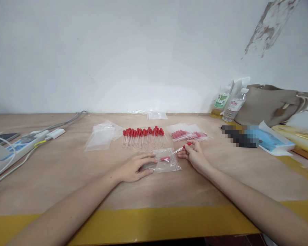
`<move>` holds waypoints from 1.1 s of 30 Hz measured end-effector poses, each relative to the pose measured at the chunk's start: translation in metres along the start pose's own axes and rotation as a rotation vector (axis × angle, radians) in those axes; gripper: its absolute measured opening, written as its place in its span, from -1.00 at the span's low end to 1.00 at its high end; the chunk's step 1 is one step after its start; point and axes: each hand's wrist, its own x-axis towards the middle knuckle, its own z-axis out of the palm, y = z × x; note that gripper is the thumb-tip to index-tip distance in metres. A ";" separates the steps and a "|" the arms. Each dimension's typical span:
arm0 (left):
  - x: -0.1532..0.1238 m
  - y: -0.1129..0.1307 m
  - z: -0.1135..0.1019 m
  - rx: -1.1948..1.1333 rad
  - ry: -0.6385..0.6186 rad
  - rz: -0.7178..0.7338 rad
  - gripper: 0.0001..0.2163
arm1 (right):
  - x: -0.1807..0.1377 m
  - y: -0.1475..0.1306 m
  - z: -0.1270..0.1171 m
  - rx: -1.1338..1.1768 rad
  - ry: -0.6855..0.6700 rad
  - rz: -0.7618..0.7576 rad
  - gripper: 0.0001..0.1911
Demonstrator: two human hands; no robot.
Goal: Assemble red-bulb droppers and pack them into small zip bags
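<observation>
A clear zip bag [170,166] lies on the table in front of me with one red-topped dropper [165,159] inside. My left hand [137,166] holds the bag's left end, fingers over its upper part and thumb along the lower edge. In a pinch, my right hand [192,154] grips another dropper [179,149] by its red bulb, its pale thin tube slanting down-left close to the bag's right end. Behind the bag, several droppers [143,133] lie in a row, red bulbs away from me. To their right is a pile of filled bags [186,132].
Flat clear bags [100,136] lie left of the row; another bag [157,115] lies by the wall. A power strip [23,145] with cables is at the left. Bottles [233,106], a grey handbag [264,106] and a blue tissue pack [274,141] occupy the right.
</observation>
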 end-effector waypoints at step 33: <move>0.000 0.001 0.000 -0.017 0.003 -0.003 -0.63 | 0.076 -0.020 0.037 -1.104 -0.031 -0.315 -0.87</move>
